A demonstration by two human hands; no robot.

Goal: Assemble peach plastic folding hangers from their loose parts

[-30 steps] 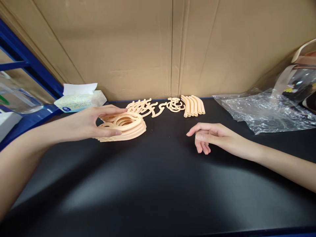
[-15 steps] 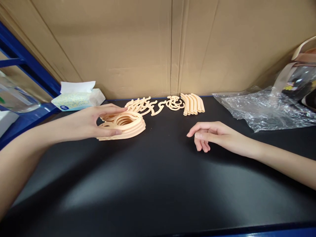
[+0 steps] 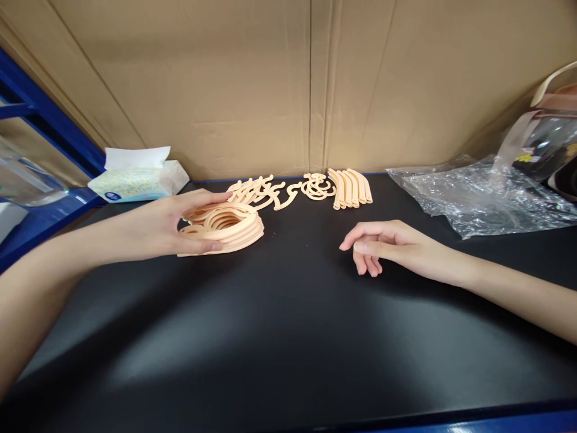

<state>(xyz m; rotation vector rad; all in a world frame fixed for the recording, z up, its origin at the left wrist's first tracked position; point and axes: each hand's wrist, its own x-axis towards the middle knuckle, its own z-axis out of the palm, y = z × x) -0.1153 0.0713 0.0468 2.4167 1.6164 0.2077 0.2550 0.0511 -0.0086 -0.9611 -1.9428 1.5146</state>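
Observation:
My left hand [image 3: 180, 225] is closed around a stack of beige, looped flat pieces [image 3: 241, 231] that rests on the black table top. Its thumb presses along the near side, while the fingers reach over the far side and hide part of the stack. To the right, my right hand [image 3: 381, 246] hovers over the table with its fingers loosely curled and apart, holding nothing. Behind the stack lie several beige hook-shaped pieces [image 3: 252, 189], some overlapping. A small group of curved beige pieces [image 3: 317, 187] and a row of beige bent bars [image 3: 350, 189] lie further right.
A tissue pack [image 3: 139, 180] stands at the back left beside a blue metal frame [image 3: 54, 108]. At the back right, a crumpled clear plastic bag [image 3: 491, 198] lies before a transparent container with a handle [image 3: 550, 138]. A cardboard wall [image 3: 243, 90] closes off the back.
The whole view has shifted very slightly. Both hands keep the same pose, and the stack stays in the left hand's grip.

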